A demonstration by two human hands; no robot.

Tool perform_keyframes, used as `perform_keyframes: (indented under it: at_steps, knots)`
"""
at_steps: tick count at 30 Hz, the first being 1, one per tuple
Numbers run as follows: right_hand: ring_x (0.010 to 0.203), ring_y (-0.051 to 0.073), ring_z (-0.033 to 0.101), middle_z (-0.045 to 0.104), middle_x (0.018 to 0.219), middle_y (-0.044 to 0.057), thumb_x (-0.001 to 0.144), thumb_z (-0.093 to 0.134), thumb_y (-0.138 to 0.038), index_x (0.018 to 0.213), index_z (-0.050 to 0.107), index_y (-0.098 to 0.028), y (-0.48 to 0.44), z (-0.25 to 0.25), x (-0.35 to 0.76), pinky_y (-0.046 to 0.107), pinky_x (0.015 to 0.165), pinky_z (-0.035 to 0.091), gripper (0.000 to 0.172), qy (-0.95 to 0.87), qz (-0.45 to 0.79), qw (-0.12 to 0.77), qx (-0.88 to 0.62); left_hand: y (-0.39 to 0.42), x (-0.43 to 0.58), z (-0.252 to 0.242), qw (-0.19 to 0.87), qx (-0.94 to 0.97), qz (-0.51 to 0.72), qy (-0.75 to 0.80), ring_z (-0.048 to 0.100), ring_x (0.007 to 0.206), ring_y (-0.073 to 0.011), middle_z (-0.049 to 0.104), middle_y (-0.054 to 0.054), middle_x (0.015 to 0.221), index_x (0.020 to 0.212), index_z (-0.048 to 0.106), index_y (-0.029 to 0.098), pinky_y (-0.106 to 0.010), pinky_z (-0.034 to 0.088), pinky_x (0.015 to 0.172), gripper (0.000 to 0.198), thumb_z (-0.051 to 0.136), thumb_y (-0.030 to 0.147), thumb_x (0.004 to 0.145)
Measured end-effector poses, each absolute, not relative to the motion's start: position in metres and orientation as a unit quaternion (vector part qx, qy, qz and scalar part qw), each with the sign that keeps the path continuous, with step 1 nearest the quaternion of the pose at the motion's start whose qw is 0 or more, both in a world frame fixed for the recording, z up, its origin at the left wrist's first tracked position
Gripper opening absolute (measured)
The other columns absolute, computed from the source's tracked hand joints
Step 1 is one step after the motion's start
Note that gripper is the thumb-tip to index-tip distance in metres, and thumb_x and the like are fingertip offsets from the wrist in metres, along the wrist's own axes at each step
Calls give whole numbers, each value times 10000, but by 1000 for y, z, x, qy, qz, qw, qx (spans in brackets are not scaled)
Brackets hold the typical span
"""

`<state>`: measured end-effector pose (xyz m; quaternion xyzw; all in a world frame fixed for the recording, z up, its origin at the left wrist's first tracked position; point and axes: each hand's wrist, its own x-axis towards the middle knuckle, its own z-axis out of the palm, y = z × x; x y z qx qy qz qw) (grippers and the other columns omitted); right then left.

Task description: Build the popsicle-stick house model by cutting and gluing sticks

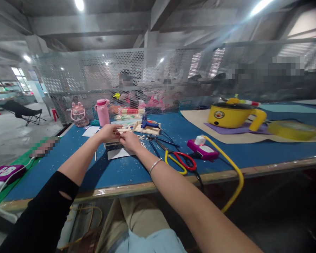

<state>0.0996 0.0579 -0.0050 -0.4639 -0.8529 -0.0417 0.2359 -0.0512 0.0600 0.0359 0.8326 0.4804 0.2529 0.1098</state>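
My left hand (109,133) and my right hand (130,142) meet over a small structure of pale wooden sticks (112,143) on the blue table. Bent fingers of the left hand close on the structure's upper part. The right hand's fingers are pinched together against its near side; what lies between the fingertips is hidden. Beneath the right hand is a white sheet of paper (118,153). A blue glue gun (149,124) rests on a shallow wooden tray (155,131) just beyond. Scissors with red and yellow handles (184,161) lie to the right, beside dark-handled pliers (155,147).
A pink bottle (102,113) and a pink rabbit-eared jar (78,115) stand at the back left. To the right are a purple power strip (203,150) with a yellow cord (237,168), a yellow pot (226,116) and a tape roll (293,130). A perforated metal screen (92,77) rises behind.
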Motion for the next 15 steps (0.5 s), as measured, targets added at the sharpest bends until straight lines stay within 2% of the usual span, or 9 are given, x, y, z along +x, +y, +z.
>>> perform_keyframes:
  at_steps: [5,15]
  knots:
    - [801,163,549,628,906,50,782,418,-271,901,660,-219,57,-3,99,233,590,331,275,-847,-31,251,-467,61,-53,31,88,827,260,490,601,686,-145,673,-36,746,1093,578,136,-219,442,648,476,583,280,639]
    - [748,130,545,647,816,51,788,444,-236,820,667,-158,60,-5,111,208,640,341,239,-843,16,296,-448,60,-50,37,38,822,224,522,570,596,-141,646,-27,648,1106,564,113,-224,422,608,482,546,208,634]
